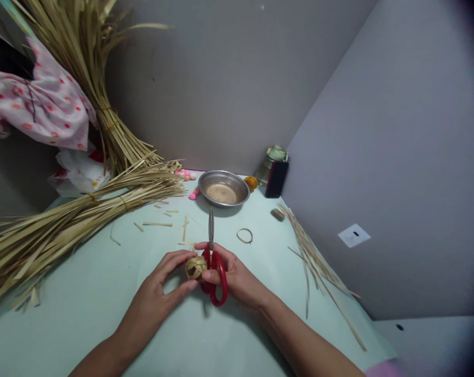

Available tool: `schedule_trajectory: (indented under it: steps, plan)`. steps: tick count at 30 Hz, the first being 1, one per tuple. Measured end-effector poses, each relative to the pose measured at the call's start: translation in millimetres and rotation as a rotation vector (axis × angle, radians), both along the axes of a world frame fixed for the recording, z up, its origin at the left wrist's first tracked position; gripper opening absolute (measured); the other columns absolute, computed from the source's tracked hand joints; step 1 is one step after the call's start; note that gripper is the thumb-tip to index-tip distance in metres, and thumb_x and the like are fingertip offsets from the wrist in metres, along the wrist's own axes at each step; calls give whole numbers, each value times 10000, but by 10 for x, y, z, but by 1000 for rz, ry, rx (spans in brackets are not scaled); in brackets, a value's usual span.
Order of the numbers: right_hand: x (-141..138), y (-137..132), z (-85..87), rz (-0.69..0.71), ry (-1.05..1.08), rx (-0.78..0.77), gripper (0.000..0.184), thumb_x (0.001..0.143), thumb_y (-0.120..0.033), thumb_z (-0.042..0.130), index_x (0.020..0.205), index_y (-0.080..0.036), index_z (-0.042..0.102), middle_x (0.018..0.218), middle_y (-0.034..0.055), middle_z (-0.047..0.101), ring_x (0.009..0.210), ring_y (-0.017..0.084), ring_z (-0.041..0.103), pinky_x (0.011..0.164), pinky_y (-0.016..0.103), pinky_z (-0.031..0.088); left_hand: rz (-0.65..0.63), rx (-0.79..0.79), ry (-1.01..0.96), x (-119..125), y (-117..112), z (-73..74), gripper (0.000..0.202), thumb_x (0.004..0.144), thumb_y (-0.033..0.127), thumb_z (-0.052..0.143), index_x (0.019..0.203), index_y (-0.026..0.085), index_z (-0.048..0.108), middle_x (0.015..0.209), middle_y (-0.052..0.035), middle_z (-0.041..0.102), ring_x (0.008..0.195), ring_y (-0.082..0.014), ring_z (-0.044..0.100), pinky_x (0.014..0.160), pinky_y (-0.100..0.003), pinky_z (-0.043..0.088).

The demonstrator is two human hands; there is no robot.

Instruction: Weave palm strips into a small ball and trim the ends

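Between my two hands sits a small round ball woven from straw strips (195, 267), with a dark gap on its front. My left hand (164, 280) grips the ball from the left, thumb below and fingers above. In my right hand (234, 275) are red-handled scissors (220, 285), their closed blades pointing away toward the metal bowl. The thumb of that hand also touches the ball's right side. Short cut pieces of straw (185, 229) lie just beyond the hands on the pale green table (166, 345).
Straw bundles (114, 196) fill the left side, one upright against the wall. A metal bowl (224, 202) of liquid, pink pieces (191, 196), a phone (277, 179) and a jar (265, 168) stand at the back. Right lie loose strips (315, 256); a thin ring (244, 236) lies mid-table.
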State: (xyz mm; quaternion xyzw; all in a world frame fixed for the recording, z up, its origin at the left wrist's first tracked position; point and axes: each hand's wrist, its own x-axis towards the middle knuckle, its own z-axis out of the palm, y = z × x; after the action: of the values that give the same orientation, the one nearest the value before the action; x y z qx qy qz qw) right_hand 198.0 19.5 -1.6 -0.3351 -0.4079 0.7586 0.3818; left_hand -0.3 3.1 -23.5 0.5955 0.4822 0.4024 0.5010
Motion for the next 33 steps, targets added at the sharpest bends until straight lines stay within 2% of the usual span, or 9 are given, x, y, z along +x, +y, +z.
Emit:
schedule_trajectory:
  steps: [4,8,12,15,19,22,26,30,33]
  plan:
    - [6,12,7,1,-49,70,604,739,-362,885,1247,-203,598,986,33,673,783,117,627,715,241,481,-5,-131,-114,8,1,22,368,822,434,739,1141,283,635,1316,-74,674,1292,-298,588,1123,-429,436]
    - [41,55,50,-106,-235,199,596,707,-372,892,1201,-206,602,986,29,672,796,137,614,746,285,478,44,-253,-226,-2,9,21,445,824,478,733,1171,265,555,1256,-96,717,1224,-276,646,1058,-392,499]
    - [54,68,72,-231,-337,292,598,644,-307,917,1153,-209,619,901,-8,643,793,143,581,753,288,462,39,-209,-158,-2,3,-2,485,843,499,700,1235,239,585,1292,-107,684,1204,-269,649,1050,-374,497]
    - [26,43,49,-246,-407,340,586,636,-280,913,1137,-205,618,888,-11,631,773,144,558,726,287,445,14,-164,-52,17,-11,-4,478,848,486,689,1247,233,615,1286,-106,685,1169,-282,661,1020,-388,510]
    - [-16,7,17,-224,-403,320,538,642,-295,906,1094,-194,633,832,-19,620,743,142,546,702,287,443,-37,-148,-17,46,-22,33,388,827,450,719,1141,240,630,1130,-85,747,1054,-281,700,937,-387,549]
    - [-25,7,10,-218,-368,267,534,625,-310,918,1069,-182,650,792,-26,614,719,131,540,684,273,443,-68,-158,-42,59,-19,49,323,829,439,731,1073,250,638,1163,-79,748,1127,-279,683,1004,-386,515]
    - [9,34,2,-200,-367,286,538,670,-377,897,1097,-180,636,811,-13,633,721,136,550,695,280,453,-63,-264,-181,47,-15,23,392,819,466,746,1113,251,601,1194,-93,757,1124,-276,703,1003,-387,528]
    - [90,49,34,-164,-610,566,494,789,-461,811,1164,-202,619,930,34,641,808,177,564,764,326,471,-17,-255,-206,-1,-2,47,465,847,515,704,1202,234,601,1232,-104,749,1178,-279,678,1010,-360,522]
    - [135,33,84,-71,-891,852,646,758,-510,832,1270,-206,582,1120,103,603,1001,252,545,891,397,472,31,-243,-164,-43,20,99,482,866,543,667,1216,214,623,1265,-113,738,1197,-295,661,1028,-366,508]
